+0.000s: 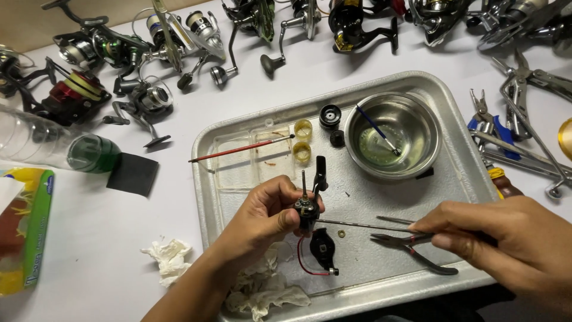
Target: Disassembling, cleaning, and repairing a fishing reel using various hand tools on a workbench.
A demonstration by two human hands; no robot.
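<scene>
Left hand (262,214) pinches a small reel body (307,210); right hand (506,238) probes it with tweezers (363,225).

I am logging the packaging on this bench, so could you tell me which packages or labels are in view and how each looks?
Tissue box: left edge of the table, rectangular, green and yellow with a red-brown picture.
Label: on a black reel at the top, small and yellow.
No signs or screens.
</scene>
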